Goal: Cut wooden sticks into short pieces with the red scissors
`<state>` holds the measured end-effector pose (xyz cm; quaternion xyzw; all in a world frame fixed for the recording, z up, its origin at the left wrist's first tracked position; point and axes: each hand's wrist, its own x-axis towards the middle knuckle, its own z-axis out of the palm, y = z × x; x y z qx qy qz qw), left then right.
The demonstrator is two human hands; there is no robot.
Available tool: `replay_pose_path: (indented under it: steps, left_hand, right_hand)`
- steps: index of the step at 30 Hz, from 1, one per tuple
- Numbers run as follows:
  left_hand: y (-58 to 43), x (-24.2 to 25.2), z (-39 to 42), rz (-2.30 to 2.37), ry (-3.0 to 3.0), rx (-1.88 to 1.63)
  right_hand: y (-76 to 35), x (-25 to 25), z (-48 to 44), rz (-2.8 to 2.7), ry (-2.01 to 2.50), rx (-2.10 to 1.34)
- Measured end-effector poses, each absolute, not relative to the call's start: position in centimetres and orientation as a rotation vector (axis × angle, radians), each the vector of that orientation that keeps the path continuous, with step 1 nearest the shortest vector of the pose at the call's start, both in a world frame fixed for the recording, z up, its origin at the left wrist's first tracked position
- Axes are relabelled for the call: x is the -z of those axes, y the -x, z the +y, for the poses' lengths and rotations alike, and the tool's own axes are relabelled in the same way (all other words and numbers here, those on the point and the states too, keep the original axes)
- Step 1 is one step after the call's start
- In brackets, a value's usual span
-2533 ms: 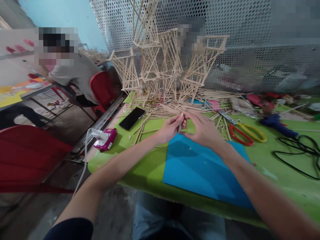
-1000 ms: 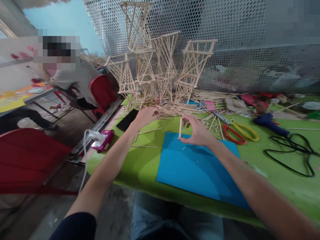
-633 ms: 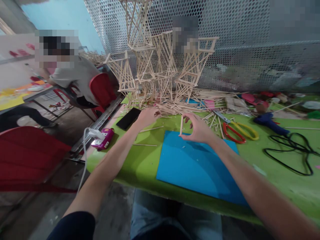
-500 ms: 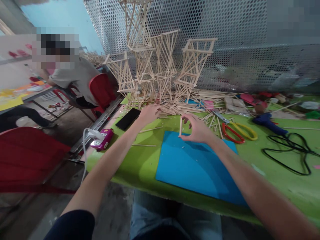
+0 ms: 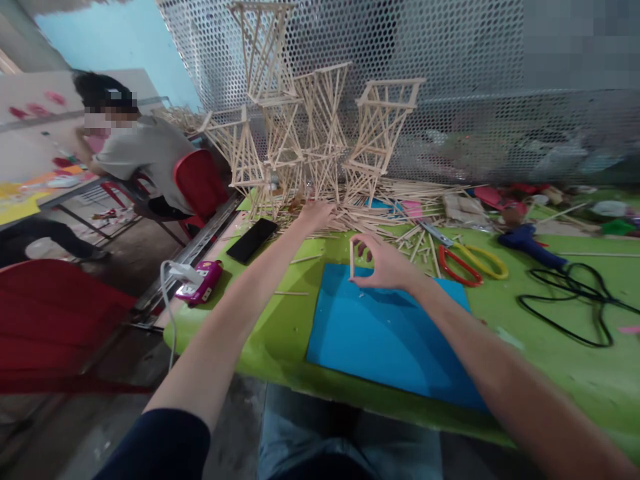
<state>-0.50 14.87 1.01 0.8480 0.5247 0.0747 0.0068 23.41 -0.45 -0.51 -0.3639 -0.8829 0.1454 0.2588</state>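
Note:
My right hand (image 5: 383,263) holds a short wooden stick (image 5: 351,261) upright, its ends pinched between thumb and fingertips, just above the blue sheet (image 5: 380,340). Farther forward, my left hand (image 5: 319,215) is at the near edge of a loose pile of wooden sticks (image 5: 370,217). Its fingers are blurred against the sticks, so whether they grip one is unclear. Behind the pile stand several lattice frames built of thin sticks (image 5: 385,127), some stacked on others.
Left of my left arm lie a black phone (image 5: 253,241) and a purple power strip (image 5: 200,283) with a white plug. To the right are scissors (image 5: 460,260) with red and yellow handles and a blue glue gun (image 5: 533,245) with a black cord. A person (image 5: 145,153) sits at another table.
My left hand has moved slightly right along the stick pile. My right hand keeps the short stick upright. The whole view has shifted a little.

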Motion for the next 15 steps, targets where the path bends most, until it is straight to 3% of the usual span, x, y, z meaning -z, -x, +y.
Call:
replay_pose_path:
  steps: [15]
  left_hand:
    - [-3.9,-1.9,15.3,1.922,-2.256,-0.139]
  right_hand:
    - [-23.1,1.0,-0.3,-2.399,0.941,-0.422]
